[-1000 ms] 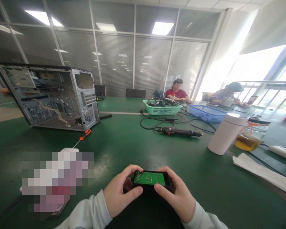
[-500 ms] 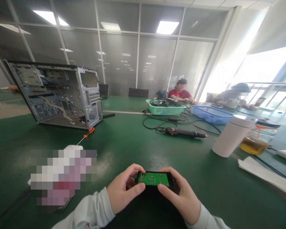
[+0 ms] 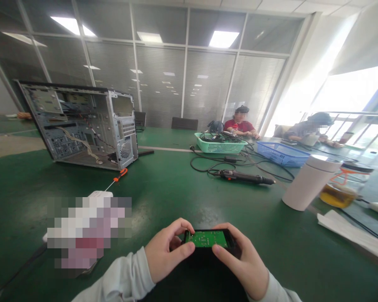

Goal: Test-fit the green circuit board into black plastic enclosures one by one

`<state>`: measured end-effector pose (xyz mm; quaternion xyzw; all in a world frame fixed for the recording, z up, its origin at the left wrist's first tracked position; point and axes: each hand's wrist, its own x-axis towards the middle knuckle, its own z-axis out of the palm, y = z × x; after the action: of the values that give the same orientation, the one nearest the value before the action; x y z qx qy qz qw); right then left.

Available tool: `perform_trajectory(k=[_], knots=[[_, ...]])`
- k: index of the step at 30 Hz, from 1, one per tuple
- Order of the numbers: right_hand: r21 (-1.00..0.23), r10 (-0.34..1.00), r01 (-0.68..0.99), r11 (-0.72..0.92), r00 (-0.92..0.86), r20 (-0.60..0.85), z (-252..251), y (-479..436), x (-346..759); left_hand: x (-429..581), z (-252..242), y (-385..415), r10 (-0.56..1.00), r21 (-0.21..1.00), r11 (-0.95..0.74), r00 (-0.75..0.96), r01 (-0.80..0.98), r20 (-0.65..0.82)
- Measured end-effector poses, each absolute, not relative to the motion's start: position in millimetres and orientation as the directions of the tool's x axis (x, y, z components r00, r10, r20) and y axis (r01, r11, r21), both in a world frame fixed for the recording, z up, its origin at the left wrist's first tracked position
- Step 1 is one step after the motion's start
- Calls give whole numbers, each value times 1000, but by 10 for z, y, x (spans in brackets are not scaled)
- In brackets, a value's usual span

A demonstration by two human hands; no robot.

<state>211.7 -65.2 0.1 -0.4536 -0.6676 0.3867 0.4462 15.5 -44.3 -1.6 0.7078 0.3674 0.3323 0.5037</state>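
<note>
Between my hands is a black plastic housing [image 3: 229, 240] with a green circuit board [image 3: 204, 238] lying in it, solder side up. My left hand [image 3: 168, 248] grips the left end, its thumb on the near edge and a fingertip at the board's far left corner. At the other end, my right hand [image 3: 242, 258] closes round the housing with its thumb on the near right edge. The underside of the housing is hidden, and so are most of my fingers beneath it.
An open computer case [image 3: 91, 126] stands at the left, with an orange-handled screwdriver [image 3: 119, 175] before it. A black electric screwdriver [image 3: 245, 176], a green basket of cables [image 3: 222, 147], a blue basket [image 3: 280, 154], a white tumbler [image 3: 311, 182] and a jar [image 3: 343, 188] are around. Two people sit beyond.
The whole view has shifted slightly, so things appear a little further right and lower. Both hands keep the same hold on the housing and board.
</note>
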Motion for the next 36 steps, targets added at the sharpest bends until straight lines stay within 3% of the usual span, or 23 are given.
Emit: perform_trajectory(k=[36], knots=[[-946,956,191,262,-182,229,22,-648,2106,155,1,-434,842,967,-188,534,171,69]])
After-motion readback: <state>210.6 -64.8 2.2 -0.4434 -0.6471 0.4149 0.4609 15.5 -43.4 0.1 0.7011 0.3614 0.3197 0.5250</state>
